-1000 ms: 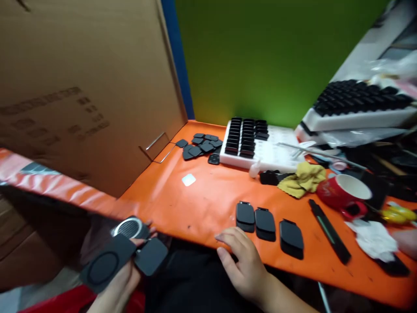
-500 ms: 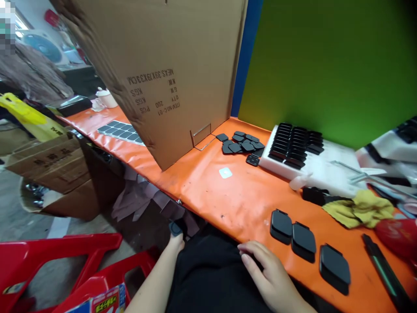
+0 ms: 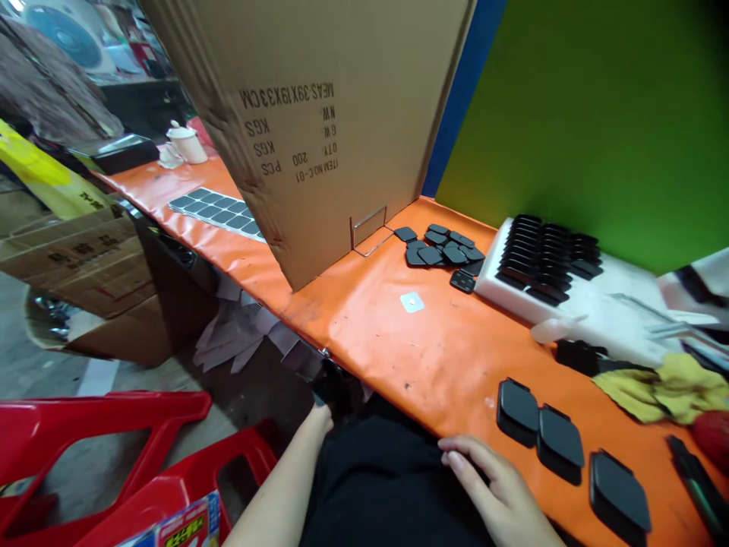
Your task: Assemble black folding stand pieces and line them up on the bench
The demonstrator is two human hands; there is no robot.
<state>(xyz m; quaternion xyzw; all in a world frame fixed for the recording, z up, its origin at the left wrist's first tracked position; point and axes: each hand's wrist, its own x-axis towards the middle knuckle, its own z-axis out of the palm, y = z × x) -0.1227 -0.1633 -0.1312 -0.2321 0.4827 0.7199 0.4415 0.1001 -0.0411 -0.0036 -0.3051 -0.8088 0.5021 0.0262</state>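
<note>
My left hand hangs low beside my lap, below the table edge. A dark rounded piece shows at its fingers, blurred and partly lost against the shadow. At the table's front edge rests my right hand, loosely curved, thumb apart from the fingers, with nothing visible in it. Nearest to it lie three black rounded-square cases: one, a second touching it, and a third set apart to the right. A small pale square pad lies farther back on the orange table cover.
A tall cardboard sheet stands upright at a wire holder. Flat black pieces lie piled beside a white foam tray with rows of black cases. A yellow cloth is at right. Red stools stand at lower left.
The whole view has shifted, so the table things sit farther right. My left hand has turned, and the dark piece at its fingers shows less plainly. My right hand stays at the table edge.
</note>
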